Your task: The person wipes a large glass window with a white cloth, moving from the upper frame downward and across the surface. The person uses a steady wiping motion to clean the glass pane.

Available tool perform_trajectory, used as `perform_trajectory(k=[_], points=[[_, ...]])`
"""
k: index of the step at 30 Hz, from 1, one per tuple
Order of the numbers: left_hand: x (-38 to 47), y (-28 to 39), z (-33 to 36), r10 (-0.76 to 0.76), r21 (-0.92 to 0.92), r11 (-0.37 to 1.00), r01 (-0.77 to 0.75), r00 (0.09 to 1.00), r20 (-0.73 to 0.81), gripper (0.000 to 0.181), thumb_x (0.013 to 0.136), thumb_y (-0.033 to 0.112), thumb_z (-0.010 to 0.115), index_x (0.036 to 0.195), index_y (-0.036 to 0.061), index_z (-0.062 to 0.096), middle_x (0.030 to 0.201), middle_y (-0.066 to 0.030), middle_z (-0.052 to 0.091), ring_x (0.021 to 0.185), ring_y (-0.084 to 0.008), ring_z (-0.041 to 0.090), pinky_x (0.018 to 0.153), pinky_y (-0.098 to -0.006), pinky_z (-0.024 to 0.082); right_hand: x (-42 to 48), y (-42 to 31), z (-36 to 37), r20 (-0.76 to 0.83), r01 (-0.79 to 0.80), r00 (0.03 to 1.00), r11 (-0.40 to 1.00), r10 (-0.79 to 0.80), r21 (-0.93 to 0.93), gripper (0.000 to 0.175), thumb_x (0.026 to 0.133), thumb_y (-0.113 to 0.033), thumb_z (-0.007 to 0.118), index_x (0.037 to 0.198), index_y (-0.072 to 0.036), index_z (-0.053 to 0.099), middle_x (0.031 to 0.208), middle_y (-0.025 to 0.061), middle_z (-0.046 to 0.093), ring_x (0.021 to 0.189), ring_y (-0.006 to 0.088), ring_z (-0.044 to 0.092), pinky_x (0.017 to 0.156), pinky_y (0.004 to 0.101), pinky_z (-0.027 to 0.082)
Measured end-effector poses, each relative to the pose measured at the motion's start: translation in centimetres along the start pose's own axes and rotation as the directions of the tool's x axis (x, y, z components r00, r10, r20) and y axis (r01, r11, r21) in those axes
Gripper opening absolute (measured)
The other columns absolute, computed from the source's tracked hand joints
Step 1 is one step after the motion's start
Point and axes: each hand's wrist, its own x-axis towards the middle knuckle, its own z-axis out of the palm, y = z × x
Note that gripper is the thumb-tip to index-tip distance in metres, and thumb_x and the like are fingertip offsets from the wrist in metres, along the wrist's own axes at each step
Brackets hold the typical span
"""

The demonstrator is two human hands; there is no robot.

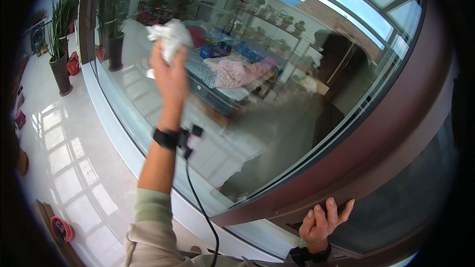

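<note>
My left hand (169,76) holds a crumpled white cloth or paper wipe (172,39) against or close to a large glass window pane (222,133); whether it touches is not plain. A dark wrist strap with a small device (191,142) and a black cable (200,202) is on that wrist. At the lower right, my right hand (321,222) rests its fingertips on the reddish-brown window frame (297,189), with a dark strap on its wrist. The pane shows a bed with a pink floral quilt (237,74) and a dark reflection of a person.
A tall planter with a snake plant (60,76) and a red bag (73,63) stand on the tiled floor at the left. A red bucket (63,228) stands at the lower left. A white sill (111,122) runs below the pane; a dark screen (400,200) lies right.
</note>
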Motion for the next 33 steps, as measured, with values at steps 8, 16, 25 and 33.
perform_trajectory(k=[8,16,25,33], points=[[-22.2,11.7,-0.8,0.395,-0.153,0.916,-0.37,0.773,0.496,0.027,0.074,0.015,0.065,0.1,0.0105,0.06,0.136,-0.0168,0.051,0.134,-0.0445,0.036,0.108,-0.0638,0.019,1.2,-0.5,-0.6,-0.016,-0.031,0.999,0.999,0.031,0.008,0.015,0.086,-0.008,0.055,0.1,-0.004,0.059,0.126,0.0161,0.052,0.132,0.0562,0.026,0.106,0.0708,0.019],[-28.5,4.8,-8.8,-0.173,0.302,0.95,0.074,0.932,0.317,0.046,0.079,0.002,0.063,0.123,0.0023,0.053,0.137,-0.0198,0.045,0.129,-0.0441,0.038,0.108,-0.0505,0.027,5.0,-0.8,-3.0,0.03,0.051,0.998,0.999,-0.05,-0.001,0.016,0.092,-0.007,0.049,0.105,-0.001,0.054,0.132,0.0175,0.05,0.135,0.0512,0.024,0.107,0.0695,0.019],[-36.4,2.5,-13.7,-0.927,-0.093,0.374,0.923,0.372,-0.04,0.029,0.089,0.005,0.06,0.117,0.0018,0.055,0.109,-0.0074,0.061,0.095,-0.0152,0.057,0.083,-0.0298,0.047,5.8,-1.3,-3.9,0.0,0.081,0.997,0.997,-0.081,0.013,0.016,0.092,-0.005,0.049,0.106,0.001,0.054,0.134,0.0195,0.05,0.136,0.0557,0.017,0.104,0.0663,0.023],[-23.2,16.7,-2.9,-0.035,-0.015,0.999,0.041,0.955,0.293,0.033,0.066,0.006,0.076,0.098,0.0075,0.066,0.132,-0.0222,0.048,0.123,-0.0424,0.044,0.101,-0.048,0.035,5.9,-0.7,-4.2,-0.046,0.123,0.992,0.99,-0.12,0.062,0.014,0.093,-0.005,0.049,0.104,0.003,0.054,0.124,0.0216,0.057,0.133,0.0555,0.026,0.104,0.067,0.024]])
